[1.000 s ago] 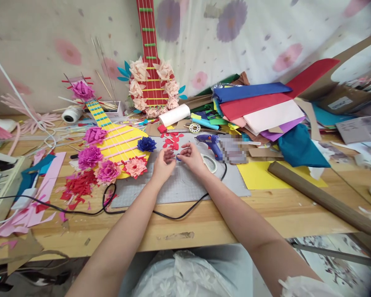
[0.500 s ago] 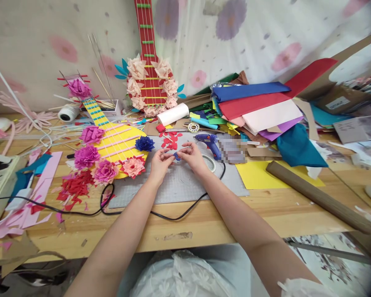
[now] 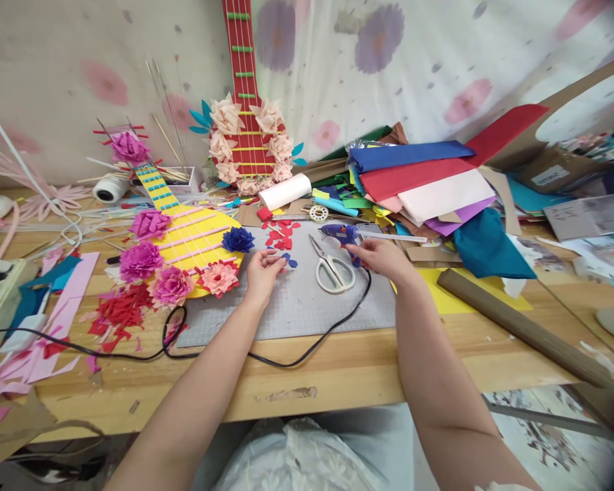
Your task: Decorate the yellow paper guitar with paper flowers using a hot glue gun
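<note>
My left hand [image 3: 262, 273] pinches a small blue paper piece [image 3: 290, 260] between thumb and fingers, just above the grey cutting mat [image 3: 297, 314]. The fingers of my right hand [image 3: 386, 261] close round the handle of a blue hot glue gun [image 3: 340, 234], which lies on the mat with its nozzle to the left. A glue stick [image 3: 393, 237] sticks out of its back. Scissors [image 3: 332, 269] with white handles lie between my hands, blades partly apart. Small red paper pieces [image 3: 280, 235] are beyond my left hand.
A yellow paper guitar [image 3: 199, 235] with paper flowers lies left of the mat. A red guitar [image 3: 245, 146] leans at the back. Folded coloured paper [image 3: 419, 177] is piled at back right. The black cord [image 3: 307, 358] loops along the front; a brown roll [image 3: 522, 327] lies right.
My right hand has left the blue paper piece and moved right to the glue gun's handle, uncovering the scissors. My left hand still holds the piece in about the same place.
</note>
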A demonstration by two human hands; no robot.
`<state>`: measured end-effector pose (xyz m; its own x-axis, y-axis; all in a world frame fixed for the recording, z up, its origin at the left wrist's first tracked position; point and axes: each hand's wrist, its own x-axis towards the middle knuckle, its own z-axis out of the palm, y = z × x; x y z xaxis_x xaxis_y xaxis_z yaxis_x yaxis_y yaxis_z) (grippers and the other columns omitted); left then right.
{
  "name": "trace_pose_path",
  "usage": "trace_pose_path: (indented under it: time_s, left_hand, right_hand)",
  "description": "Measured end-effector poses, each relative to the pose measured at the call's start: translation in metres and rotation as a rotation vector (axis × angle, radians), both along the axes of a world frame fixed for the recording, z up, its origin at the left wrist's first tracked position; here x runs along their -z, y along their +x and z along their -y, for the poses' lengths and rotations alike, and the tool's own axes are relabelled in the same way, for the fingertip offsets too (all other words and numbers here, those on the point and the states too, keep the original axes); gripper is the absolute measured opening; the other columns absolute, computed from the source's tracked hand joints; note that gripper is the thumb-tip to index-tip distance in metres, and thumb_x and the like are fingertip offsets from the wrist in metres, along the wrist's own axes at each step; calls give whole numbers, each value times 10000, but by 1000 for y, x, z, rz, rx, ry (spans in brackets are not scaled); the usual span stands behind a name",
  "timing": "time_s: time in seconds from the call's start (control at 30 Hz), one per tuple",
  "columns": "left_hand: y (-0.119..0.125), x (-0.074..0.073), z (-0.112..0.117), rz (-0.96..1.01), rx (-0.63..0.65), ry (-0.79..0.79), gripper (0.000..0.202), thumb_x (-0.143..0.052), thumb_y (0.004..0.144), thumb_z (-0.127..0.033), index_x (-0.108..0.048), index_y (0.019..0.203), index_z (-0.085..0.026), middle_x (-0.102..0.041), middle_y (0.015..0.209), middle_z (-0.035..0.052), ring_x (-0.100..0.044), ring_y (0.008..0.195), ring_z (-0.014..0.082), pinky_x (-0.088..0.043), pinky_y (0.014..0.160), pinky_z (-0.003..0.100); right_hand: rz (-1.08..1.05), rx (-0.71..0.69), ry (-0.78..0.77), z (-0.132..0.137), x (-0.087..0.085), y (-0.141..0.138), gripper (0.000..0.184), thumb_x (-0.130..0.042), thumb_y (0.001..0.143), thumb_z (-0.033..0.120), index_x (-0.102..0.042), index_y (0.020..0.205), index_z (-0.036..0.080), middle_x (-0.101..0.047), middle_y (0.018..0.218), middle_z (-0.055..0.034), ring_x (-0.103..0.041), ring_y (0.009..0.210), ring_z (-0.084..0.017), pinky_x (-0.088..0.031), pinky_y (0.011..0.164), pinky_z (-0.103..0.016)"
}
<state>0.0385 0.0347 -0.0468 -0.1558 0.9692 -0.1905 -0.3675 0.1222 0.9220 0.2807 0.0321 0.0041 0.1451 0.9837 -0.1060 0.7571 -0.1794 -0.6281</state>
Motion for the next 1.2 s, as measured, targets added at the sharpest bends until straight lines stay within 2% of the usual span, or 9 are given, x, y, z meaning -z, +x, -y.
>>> trace_pose_path:
  time_s: [0.07,0.13,0.23,0.37,0.47,0.6,0.7,0.8,1.2]
  left_hand:
    - [0,2,-1,-15,1,10,356,-762,550,-147,-533,822,-154,-629,617,-25,-618,584,114,-493,591,245]
    - [1,3,-2,-15,2,20,353,-758,549,-144,-535,822,-156,-630,612,-27,-617,581,112,-491,590,242]
    - [0,4,-1,-4,-4,20,341,-744,552,-122,-535,820,-153,-633,600,-30,-613,565,105,-489,573,231]
    - [0,3,1,4,-4,8,326,-731,567,-108,-529,821,-144,-630,573,-33,-607,529,101,-498,559,231]
    - [0,3,0,14,-6,13,318,-731,572,-110,-528,814,-144,-633,571,-29,-618,538,107,-515,575,243]
    - [2,3,-1,7,-43,3,322,-748,556,-115,-525,785,-155,-642,593,-24,-633,570,113,-528,576,244]
    - [3,2,-2,15,-82,-17,328,-754,546,-118,-523,777,-154,-638,600,-24,-628,571,105,-530,571,234]
    - [4,-1,-2,15,-115,-26,325,-752,542,-120,-524,771,-154,-625,607,-29,-620,567,98,-527,563,228]
    - [4,-1,-2,14,-140,-36,316,-736,538,-113,-518,763,-156,-602,625,-35,-609,586,98,-522,568,232]
  right_hand:
    - [97,124,164,-4,4,10,409,-584,704,591,-597,721,182,-577,613,-24,-521,603,-167,-372,583,-290]
    - [118,92,296,-12,14,9,434,-631,663,587,-614,797,175,-614,720,-51,-550,693,-190,-403,643,-308]
    - [96,-2,272,-26,31,-3,434,-659,634,583,-626,751,167,-634,752,-84,-572,754,-223,-425,693,-334]
    - [-47,178,222,-34,45,-17,414,-647,655,552,-631,745,149,-649,749,-104,-594,750,-236,-435,691,-342]
    - [-342,234,286,-27,41,-23,452,-619,661,581,-625,776,143,-633,702,-71,-567,620,-179,-435,607,-310]
    - [-633,-18,221,-9,23,-32,451,-602,673,617,-605,708,167,-532,529,5,-449,455,-103,-372,471,-258]
    - [-557,-164,51,0,14,-40,431,-649,635,608,-598,629,181,-479,453,25,-390,416,-88,-334,432,-252]
    - [-476,-162,-29,3,14,-48,402,-699,585,580,-603,624,192,-537,489,11,-410,428,-96,-345,431,-257]
    - [-365,-175,25,2,18,-48,359,-650,654,537,-560,595,195,-547,528,4,-495,529,-137,-399,550,-287]
